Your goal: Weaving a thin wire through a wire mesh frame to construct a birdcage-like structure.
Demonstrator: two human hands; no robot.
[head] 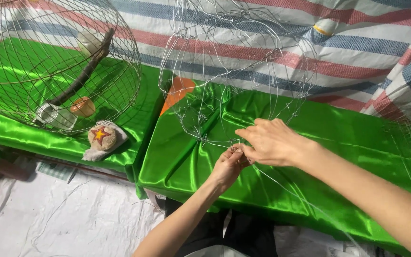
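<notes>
Both bare arms in view, reaching forward and meeting near frame centre. Left forearm comes up from the bottom edge, angled up and to the right, wrist fairly straight. Left hand (228,165) sits lower, back of hand toward the camera, fingers curled in tight with the tips pinched together at the top. Right forearm enters from the lower right corner, running up and to the left, wrist slightly bent down. Right hand (273,141) lies just above and partly over the left, palm down, knuckles up, fingers (244,134) stretched leftward, tips closing in. The two hands touch at the fingertips.
</notes>
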